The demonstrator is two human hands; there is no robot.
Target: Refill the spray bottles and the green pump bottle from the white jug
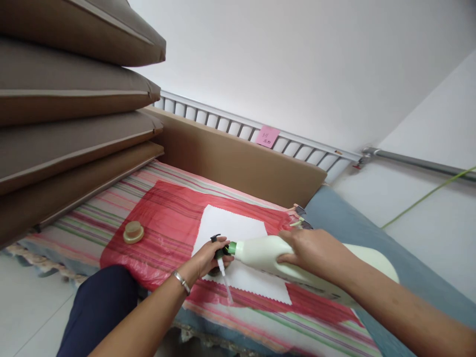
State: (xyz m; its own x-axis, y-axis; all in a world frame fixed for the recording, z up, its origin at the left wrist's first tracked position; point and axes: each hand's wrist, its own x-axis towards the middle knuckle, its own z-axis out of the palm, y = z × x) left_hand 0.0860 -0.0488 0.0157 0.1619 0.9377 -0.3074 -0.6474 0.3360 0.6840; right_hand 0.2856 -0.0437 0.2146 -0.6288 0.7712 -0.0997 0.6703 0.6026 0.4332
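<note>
Yellowish cap (pixel 133 231) on red plastic sheet (pixel 167 213). Left hand (pixel 206 258): fingers curled, gripping black-headed pump (pixel 221 265) with white tube, plus dark container (pixel 214 271). Pale-green jug (pixel 260 250), big, smooth, tipped sideways above white sheet (pixel 238 223), green mouth at left fingers; right hand (pixel 307 250) grips its body. Container mostly hidden by left hand; jug partly behind right forearm, printing unreadable.
</note>
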